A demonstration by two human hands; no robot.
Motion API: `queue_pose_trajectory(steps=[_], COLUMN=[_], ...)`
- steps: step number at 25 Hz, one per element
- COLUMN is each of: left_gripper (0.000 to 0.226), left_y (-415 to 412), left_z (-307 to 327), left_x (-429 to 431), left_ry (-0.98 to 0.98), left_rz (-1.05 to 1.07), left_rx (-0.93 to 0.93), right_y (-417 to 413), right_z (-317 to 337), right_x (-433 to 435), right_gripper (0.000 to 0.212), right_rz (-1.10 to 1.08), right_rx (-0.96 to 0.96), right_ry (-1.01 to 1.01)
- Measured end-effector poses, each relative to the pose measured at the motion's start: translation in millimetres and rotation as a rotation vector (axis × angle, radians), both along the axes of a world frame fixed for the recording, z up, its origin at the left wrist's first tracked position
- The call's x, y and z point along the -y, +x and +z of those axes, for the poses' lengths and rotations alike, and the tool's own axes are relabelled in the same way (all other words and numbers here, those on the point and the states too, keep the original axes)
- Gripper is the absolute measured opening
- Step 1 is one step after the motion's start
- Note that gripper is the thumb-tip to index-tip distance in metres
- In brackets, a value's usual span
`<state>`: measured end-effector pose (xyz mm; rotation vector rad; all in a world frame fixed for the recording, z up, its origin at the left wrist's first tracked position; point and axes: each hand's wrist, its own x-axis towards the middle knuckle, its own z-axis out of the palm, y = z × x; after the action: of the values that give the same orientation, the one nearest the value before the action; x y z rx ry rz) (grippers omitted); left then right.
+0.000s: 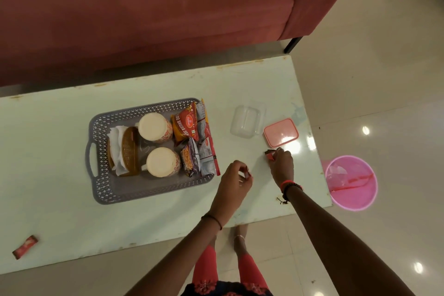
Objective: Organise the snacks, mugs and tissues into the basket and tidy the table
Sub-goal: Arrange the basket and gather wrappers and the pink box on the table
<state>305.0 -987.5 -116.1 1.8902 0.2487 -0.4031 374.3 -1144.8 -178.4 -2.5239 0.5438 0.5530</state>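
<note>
A grey perforated basket (153, 191) sits mid-table. Inside it are two upside-down cream mugs (155, 127) (163, 162), a brown tissue holder with white tissues (128, 151) at its left, and several snack packets (192, 137) along its right side. My left hand (234, 181) hovers just right of the basket, fingers closed on a small red wrapper (247, 173). My right hand (282, 163) rests on the table near the pink lid, pinching another small red wrapper (269, 154). A red wrapper (25, 247) lies alone at the table's near left edge.
A clear plastic box (247, 120) and its pink lid (280, 132) lie right of the basket. A pink bin (350, 182) with a liner stands on the floor past the table's right end. A red sofa (144, 12) runs behind the table (60, 175).
</note>
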Motion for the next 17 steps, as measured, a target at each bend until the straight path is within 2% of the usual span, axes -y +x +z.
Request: queue_pose_trajectory(steps=[7,10,11,17], left_gripper=[0.013,0.016,0.018,0.035], left_y=[116.0,148.4,154.3,156.4], left_z=[-5.7,-22.0,-27.3,-41.0], left_x=[10.4,14.8,17.0,18.6], left_ry=[0.075,0.16,0.176,0.216], left_rz=[0.048,0.015,0.008,-0.03], left_rx=[0.07,0.04,0.027,-0.018], right_y=[-9.0,-10.4,-10.6,12.5], right_z=[-0.6,0.3,0.4,23.8], right_x=[7.4,13.3,15.0,14.0], right_gripper=[0.005,0.034,0.038,0.028], right_rz=[0.131,0.106,0.076,-0.15], right_rx=[0.015,0.011,0.014,0.146], right_ry=[0.022,0.058,0.073,0.268])
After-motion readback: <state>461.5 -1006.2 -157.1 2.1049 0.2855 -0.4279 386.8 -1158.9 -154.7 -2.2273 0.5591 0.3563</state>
